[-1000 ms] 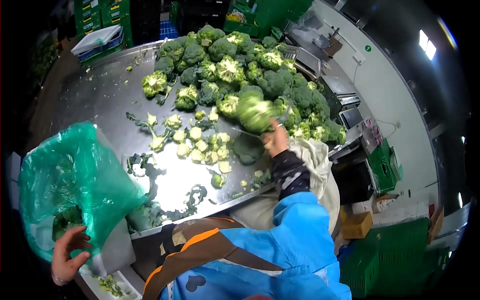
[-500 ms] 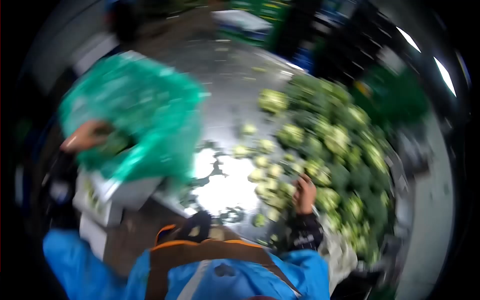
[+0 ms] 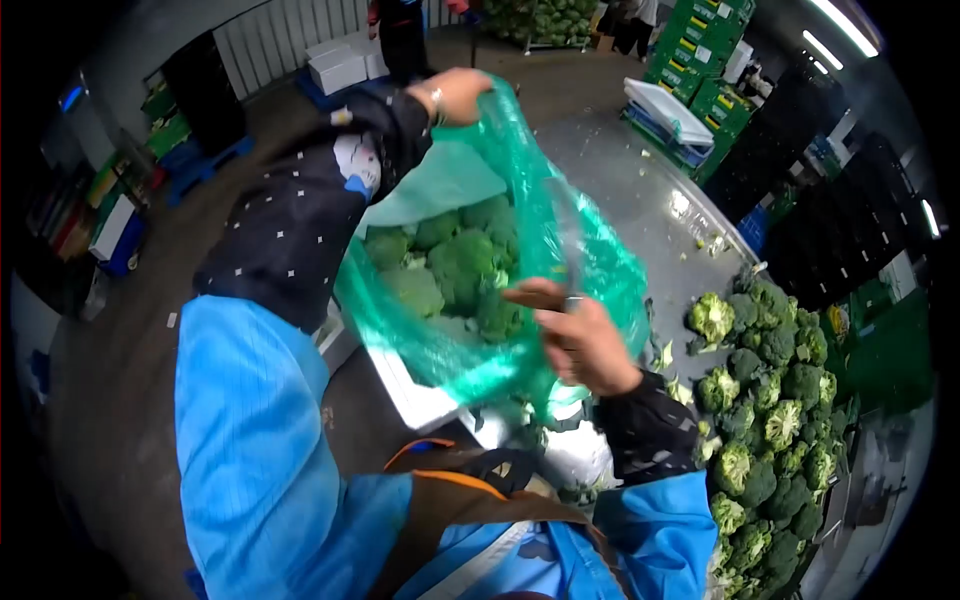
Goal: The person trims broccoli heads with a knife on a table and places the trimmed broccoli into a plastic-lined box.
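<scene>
My left hand (image 3: 458, 97) is closed on the far rim of a green plastic bag (image 3: 465, 375), pulling it upward. The bag lines a white foam box (image 3: 400, 395), whose corner shows below it. Inside sit several broccoli heads (image 3: 460, 270). Over the bag's near right side, my right hand (image 3: 590, 345) is wrapped round a knife (image 3: 570, 240), its blurred blade pointing up. That hand is close to the plastic; I cannot tell whether it touches it.
Many cut broccoli heads (image 3: 780, 420) are piled along the right side of the metal table (image 3: 610, 150). White lids on blue trays (image 3: 670, 115) lie at its far end, beside stacked green crates (image 3: 695, 50). A person (image 3: 400, 35) stands at the back.
The view has swung left. My left hand has gone from over the bag to its far rim. My right hand has moved from the broccoli pile to the bag.
</scene>
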`<control>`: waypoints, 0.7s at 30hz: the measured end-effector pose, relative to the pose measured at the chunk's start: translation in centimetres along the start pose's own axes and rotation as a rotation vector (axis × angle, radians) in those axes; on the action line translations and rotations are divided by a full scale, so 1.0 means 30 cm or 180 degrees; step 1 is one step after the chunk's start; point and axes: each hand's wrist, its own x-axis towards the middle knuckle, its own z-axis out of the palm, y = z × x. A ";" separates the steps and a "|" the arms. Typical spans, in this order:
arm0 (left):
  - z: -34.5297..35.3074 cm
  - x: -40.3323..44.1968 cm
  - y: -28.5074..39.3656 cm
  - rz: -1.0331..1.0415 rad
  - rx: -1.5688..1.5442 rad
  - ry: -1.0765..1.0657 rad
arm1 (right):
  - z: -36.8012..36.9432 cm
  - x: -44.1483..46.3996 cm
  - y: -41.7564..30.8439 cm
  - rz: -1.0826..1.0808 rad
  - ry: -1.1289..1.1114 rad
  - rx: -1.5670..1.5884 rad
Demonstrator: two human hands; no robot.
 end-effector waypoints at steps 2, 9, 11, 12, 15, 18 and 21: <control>-0.178 0.079 0.091 -0.0886 -0.1054 -0.0907 | 0.031 0.162 0.022 -0.0043 -0.0110 -0.0018; 0.027 -0.215 0.243 0.0513 -0.1734 -0.2764 | -0.462 0.357 -0.179 -0.0967 0.2136 -0.0356; 0.191 -0.288 0.293 0.0538 -0.1222 -0.2756 | -0.433 0.322 -0.170 -0.0312 0.1285 -0.0577; 0.291 -0.299 0.295 0.0343 -0.0810 -0.2764 | -0.410 0.303 -0.165 -0.0001 0.0862 -0.0669; 0.448 -0.270 0.328 -0.1039 -0.0849 -0.1928 | -0.271 0.258 -0.090 0.0550 0.0403 -0.0294; 0.574 -0.184 0.357 -0.1315 -0.0811 -0.1609 | -0.231 0.216 -0.015 0.0710 0.0267 0.0068; 0.664 -0.130 0.391 -0.1493 -0.0713 -0.1858 | -0.213 0.148 0.013 0.0683 0.0160 0.0132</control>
